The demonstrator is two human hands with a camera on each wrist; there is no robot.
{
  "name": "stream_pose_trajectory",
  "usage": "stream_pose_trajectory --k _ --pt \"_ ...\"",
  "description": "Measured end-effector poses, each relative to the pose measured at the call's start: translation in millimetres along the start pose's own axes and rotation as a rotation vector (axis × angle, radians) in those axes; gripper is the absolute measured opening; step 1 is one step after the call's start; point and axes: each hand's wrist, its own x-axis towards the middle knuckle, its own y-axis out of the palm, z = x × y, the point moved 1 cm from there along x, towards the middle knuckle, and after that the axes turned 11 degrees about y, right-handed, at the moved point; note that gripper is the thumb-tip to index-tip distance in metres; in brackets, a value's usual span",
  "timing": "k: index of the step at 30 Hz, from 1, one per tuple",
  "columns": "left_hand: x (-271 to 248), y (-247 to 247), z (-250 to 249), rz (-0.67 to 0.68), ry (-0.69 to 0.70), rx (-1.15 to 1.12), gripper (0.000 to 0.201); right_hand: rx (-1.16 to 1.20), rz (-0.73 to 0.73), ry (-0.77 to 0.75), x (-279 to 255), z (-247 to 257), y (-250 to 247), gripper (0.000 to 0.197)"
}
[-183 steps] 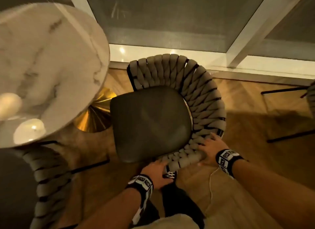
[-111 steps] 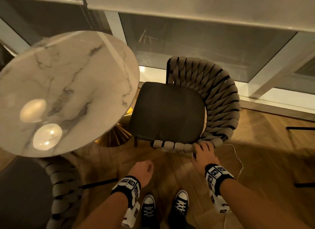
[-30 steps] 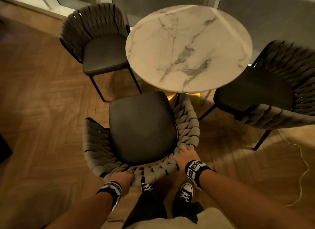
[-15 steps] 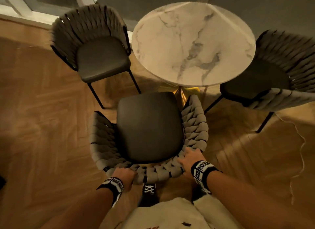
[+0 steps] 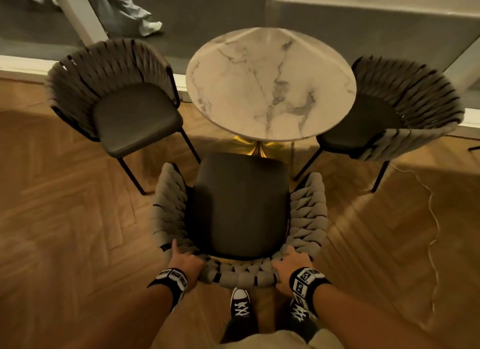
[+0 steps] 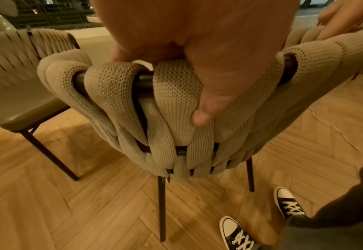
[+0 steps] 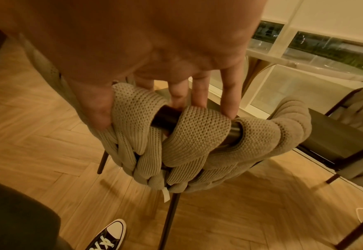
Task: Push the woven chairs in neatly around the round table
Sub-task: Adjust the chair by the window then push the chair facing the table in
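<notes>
Head cam: both hands, left hand (image 5: 185, 264) and right hand (image 5: 289, 267), fingers clamped over the near woven chair (image 5: 240, 213) back rim, at 6 o'clock from the round table (image 5: 270, 84).

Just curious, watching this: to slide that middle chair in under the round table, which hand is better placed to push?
Neither clearly; probably both. The left hand and right hand each grip the near chair at its back rim, on either side of centre, squarely facing the round table.
</notes>
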Motion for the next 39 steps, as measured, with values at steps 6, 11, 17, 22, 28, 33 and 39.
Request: stream_pose_trajectory --k 6,11,17,22,28,33,39 --pt "15 -17 41 -0.106 -0.059 -0.100 0.048 0.098 -0.014 0.064 30 25 -1 0.053" --pt "28 -23 30 -0.217 -0.063 -0.154 0.050 0.166 -0.027 0.169 47 10 9 0.057" --pt "53 -10 -4 -0.196 -0.041 -0.182 0.047 0.139 0.054 0.192 69 -23 34 0.061" --pt "53 -12 -9 -0.165 -0.066 -0.214 0.044 0.140 0.092 0.197 71 -28 41 0.055" --pt "46 -14 -9 -0.158 -0.077 -0.211 0.040 0.132 0.124 0.208 67 -24 44 0.053" --pt "31 -8 -14 -0.167 -0.057 -0.222 0.044 0.146 0.118 0.217 57 -17 50 0.051" --pt "14 -11 -14 -0.184 -0.013 -0.256 0.048 0.250 0.082 0.166 40 -27 38 0.056"
